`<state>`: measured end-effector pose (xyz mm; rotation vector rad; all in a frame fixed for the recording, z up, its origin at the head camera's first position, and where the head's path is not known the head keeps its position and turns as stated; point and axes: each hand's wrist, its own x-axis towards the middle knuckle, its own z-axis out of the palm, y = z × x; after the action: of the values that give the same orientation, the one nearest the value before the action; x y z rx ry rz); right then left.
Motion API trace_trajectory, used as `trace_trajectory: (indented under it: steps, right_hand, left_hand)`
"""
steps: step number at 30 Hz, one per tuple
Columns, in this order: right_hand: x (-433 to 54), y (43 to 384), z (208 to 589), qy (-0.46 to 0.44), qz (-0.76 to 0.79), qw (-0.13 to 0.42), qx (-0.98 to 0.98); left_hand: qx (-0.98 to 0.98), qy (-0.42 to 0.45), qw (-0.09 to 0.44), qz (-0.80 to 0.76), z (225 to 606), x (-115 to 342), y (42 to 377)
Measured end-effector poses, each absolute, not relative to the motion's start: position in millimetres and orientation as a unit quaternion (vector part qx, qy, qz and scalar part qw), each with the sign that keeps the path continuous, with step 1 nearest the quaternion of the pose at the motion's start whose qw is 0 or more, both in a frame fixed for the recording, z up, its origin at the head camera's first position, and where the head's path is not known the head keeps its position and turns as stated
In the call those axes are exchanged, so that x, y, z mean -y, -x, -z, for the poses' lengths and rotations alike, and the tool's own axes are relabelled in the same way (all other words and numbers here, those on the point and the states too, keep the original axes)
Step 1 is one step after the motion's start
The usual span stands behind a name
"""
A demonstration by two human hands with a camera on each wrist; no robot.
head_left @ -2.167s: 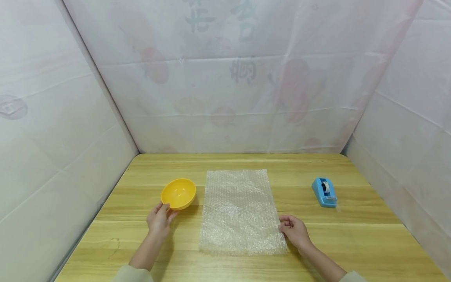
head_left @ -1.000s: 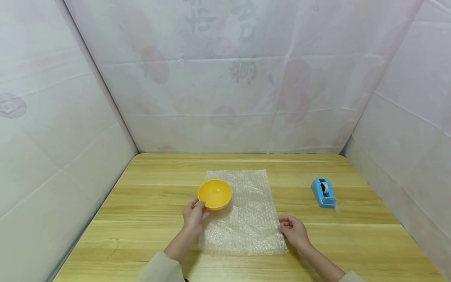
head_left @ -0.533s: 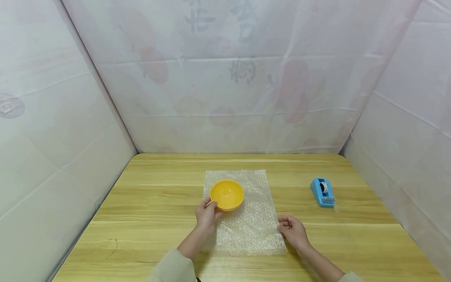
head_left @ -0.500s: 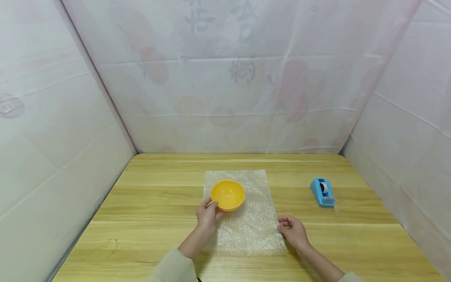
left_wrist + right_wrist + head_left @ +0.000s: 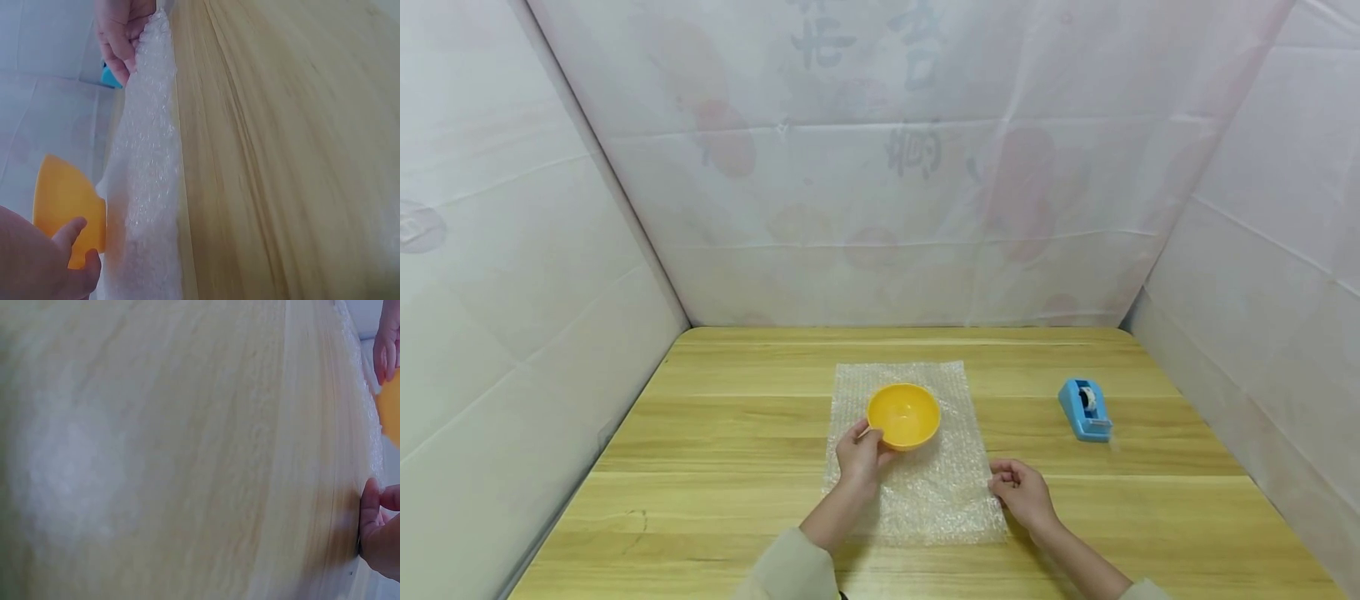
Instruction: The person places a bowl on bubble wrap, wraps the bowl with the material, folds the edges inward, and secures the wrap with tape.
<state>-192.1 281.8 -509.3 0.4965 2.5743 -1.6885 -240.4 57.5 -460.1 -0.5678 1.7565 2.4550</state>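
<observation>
A yellow bowl [image 5: 904, 417] is over the middle of a sheet of bubble wrap [image 5: 925, 500] lying flat on the table. My left hand [image 5: 859, 454] grips the bowl's near left side, thumb at the rim and fingers beneath. In the left wrist view the bowl's base [image 5: 104, 225] is right by the wrap; whether it touches, I cannot tell. At the wrap's right edge, my right hand [image 5: 1024, 492] pinches the sheet with curled fingers. Part of that grip is hidden in the right wrist view, where the thumb [image 5: 370, 500] shows beside the wrap.
A blue tape dispenser [image 5: 1086, 410] with a roll of tape stands on the right of the wooden table [image 5: 715, 467]. Cloth-covered walls [image 5: 880, 283] close off the back and both sides.
My left hand has carried the bowl rightwards, from left of the bubble wrap to over its middle. The right hand has stayed at the wrap's right edge.
</observation>
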Motion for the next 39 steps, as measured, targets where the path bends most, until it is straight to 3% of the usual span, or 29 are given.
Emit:
trace_trajectory:
  steps: [29, 39]
  right_hand:
    - [-280, 193, 504, -0.154, 0.552, 0.022, -0.819]
    - [-286, 193, 492, -0.181, 0.582, 0.095, -0.787]
  left_hand:
    - [-0.591, 0.198, 0.041, -0.781, 471, -64, 238]
    - [-0.591, 0.195, 0.038, -0.782, 471, -65, 237]
